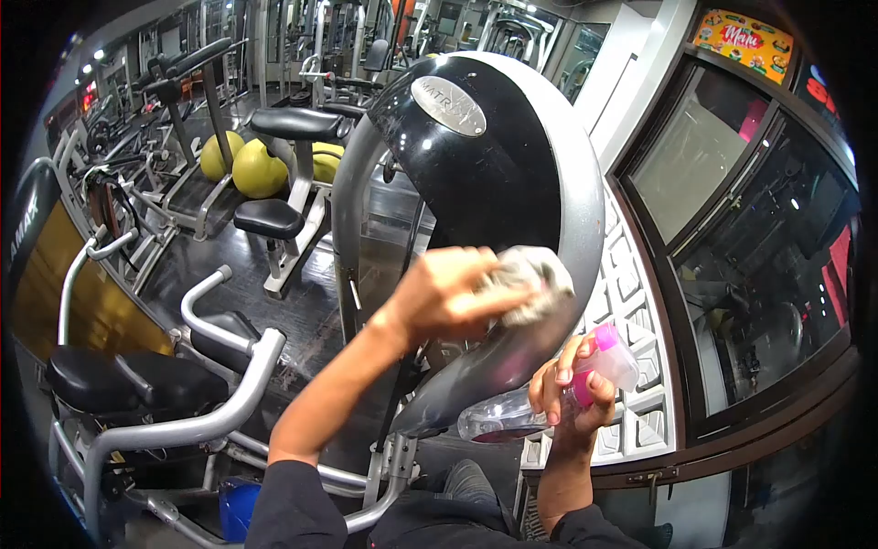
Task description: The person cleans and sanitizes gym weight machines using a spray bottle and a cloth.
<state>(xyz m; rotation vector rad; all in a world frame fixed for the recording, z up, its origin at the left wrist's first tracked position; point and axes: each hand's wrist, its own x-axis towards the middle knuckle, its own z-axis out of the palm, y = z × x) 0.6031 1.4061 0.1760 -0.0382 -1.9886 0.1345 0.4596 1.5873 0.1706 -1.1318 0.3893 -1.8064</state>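
Note:
My left hand (448, 291) is closed round a crumpled grey cloth (535, 285), slightly blurred. The cloth is at the silver rim of a gym machine's rounded housing (498, 174), whose front is glossy black with a metal badge. Lower right, my right hand (576, 384) grips a clear spray bottle (498, 416) with a pink and translucent spray head. The bottle is tilted, its base pointing left and its head toward the upper right. Clear liquid seems to be inside it. Fingers of my right hand wrap the neck, partly hiding it.
Silver machine bars (183, 430) and a black padded seat (137, 380) stand at lower left. Behind are a black bench seat (270, 220) and yellow exercise balls (259, 169). A white patterned wall panel (631, 348) and a dark-framed window (750, 265) border the right side.

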